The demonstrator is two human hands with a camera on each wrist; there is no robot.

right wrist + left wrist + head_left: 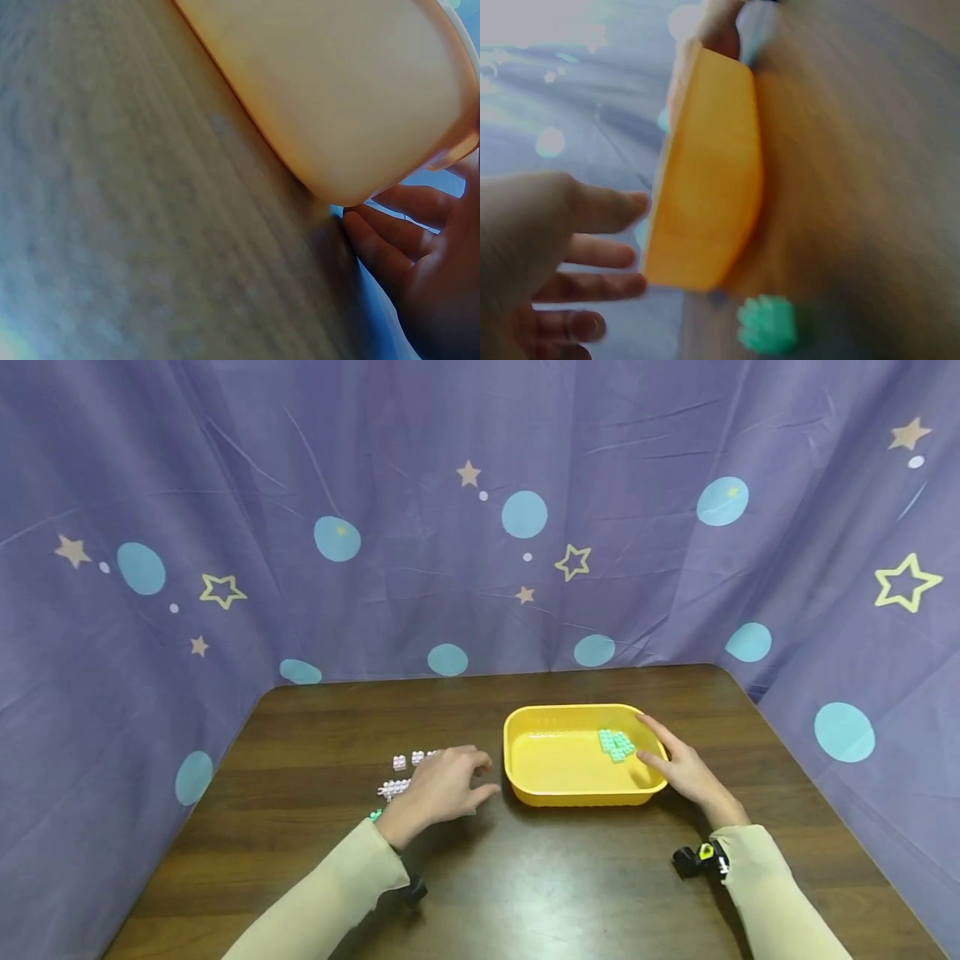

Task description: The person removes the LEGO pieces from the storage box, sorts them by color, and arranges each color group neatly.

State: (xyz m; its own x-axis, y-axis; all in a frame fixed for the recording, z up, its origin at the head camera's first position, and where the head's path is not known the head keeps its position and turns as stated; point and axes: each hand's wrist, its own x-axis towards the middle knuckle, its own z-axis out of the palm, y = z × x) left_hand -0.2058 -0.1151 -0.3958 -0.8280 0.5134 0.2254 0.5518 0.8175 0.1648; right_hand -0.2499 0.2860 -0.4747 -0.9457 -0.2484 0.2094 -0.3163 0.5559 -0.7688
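Observation:
A yellow plastic bin (581,796) stands on the table, with several mint-green toy bricks (617,745) lying toward its right end. At that end my right hand (690,772) holds the rim, thumb over the inner side; the right wrist view has its fingers (390,232) against the outside of the bin. Just left of the bin hovers my left hand (446,783), fingers apart and loosely bent, with nothing in them. A green brick (769,325) lies on the table below it. Pale pink bricks (399,762) lie beyond and beside this hand, partly hidden by it.
The brown wooden table (540,893) ends at a purple curtain (420,602) printed with stars and dots, which hangs behind and on both sides. A pale pink row of bricks (393,788) and a bit of green (375,815) show near the left wrist.

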